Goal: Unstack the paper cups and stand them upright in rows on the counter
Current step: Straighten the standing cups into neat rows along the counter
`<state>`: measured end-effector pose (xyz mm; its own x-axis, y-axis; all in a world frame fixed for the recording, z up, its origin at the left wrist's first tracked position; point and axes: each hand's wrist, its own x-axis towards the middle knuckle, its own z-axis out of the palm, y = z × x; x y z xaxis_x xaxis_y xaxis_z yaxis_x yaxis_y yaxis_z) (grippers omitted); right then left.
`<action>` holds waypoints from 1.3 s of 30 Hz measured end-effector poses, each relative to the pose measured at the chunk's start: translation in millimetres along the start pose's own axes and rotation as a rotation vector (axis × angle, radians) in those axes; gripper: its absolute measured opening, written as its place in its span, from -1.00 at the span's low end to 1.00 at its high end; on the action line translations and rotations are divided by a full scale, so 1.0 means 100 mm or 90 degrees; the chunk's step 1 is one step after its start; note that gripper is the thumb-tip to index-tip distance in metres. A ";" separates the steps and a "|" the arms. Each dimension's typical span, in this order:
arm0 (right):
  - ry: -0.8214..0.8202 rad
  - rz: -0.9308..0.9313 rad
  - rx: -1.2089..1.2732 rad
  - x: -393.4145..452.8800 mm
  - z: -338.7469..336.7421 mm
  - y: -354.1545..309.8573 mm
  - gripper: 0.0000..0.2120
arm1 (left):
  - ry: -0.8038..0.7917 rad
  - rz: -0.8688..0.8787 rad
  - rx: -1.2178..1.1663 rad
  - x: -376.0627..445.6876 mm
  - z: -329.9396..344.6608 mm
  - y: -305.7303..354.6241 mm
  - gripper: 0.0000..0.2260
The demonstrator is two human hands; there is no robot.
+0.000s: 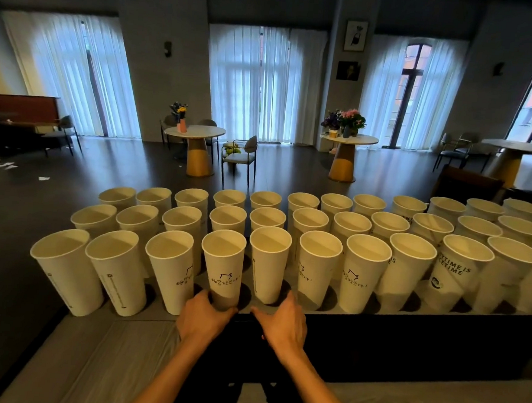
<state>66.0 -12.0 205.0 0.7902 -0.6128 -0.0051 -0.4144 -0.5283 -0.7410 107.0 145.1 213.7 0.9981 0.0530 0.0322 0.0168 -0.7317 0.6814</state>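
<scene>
On the table, three rows of upright cups stand, and the left hand wraps its grip round the base of a front-row cup, while right of that cup the right hand rests loosely curled, holding nothing.

The room is dim, lit mainly by cool bluish daylight through sheer curtains on tall windows far beyond the fingers. A warmer yellowish light tints the insides of the paper cups just ahead of the fingertips. Each cup throws a soft, dark round shadow at its base on the counter, toward the fingers. The dark floor beyond the cups carries pale window reflections. Wide-angle distortion bends walls and leans outward the cups far left and right of the fingers. Focus is fairly even; the distant furniture looks slightly soft.
</scene>
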 end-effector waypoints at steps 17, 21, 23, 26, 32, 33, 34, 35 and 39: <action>-0.008 0.005 -0.004 0.15 -0.02 -0.18 -0.36 | 0.010 -0.003 -0.022 0.01 0.01 -0.02 -0.38; -0.010 0.005 -0.023 0.13 -0.05 -0.18 -0.37 | 0.008 -0.003 -0.023 0.01 0.00 -0.01 -0.38; -0.021 0.000 -0.022 0.12 -0.06 -0.18 -0.37 | 0.004 -0.007 -0.019 0.01 0.00 -0.01 -0.38; -0.040 -0.008 -0.011 0.09 -0.08 -0.17 -0.34 | -0.003 -0.006 -0.015 0.03 -0.01 0.00 -0.37; -0.059 -0.038 0.000 -0.01 -0.21 -0.12 -0.31 | -0.024 -0.015 -0.017 0.00 -0.01 0.02 -0.35; -0.061 -0.041 0.000 -0.04 -0.22 -0.11 -0.30 | -0.024 -0.020 -0.017 -0.01 -0.02 0.03 -0.35; -0.062 -0.045 0.000 -0.07 -0.26 -0.09 -0.28 | -0.024 -0.027 -0.014 -0.04 -0.02 0.05 -0.35; -0.070 -0.049 -0.004 -0.11 -0.29 -0.07 -0.25 | -0.021 -0.037 -0.016 -0.06 -0.02 0.07 -0.36; -0.120 -0.085 -0.005 -0.26 -0.47 0.09 -0.27 | 0.004 -0.080 -0.027 -0.25 0.00 0.11 -0.46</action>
<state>20.6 -29.1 230.2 0.9085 -0.4166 -0.0333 -0.3034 -0.6026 -0.7381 81.9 135.5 220.0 0.9878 0.1473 -0.0508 0.1394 -0.6900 0.7102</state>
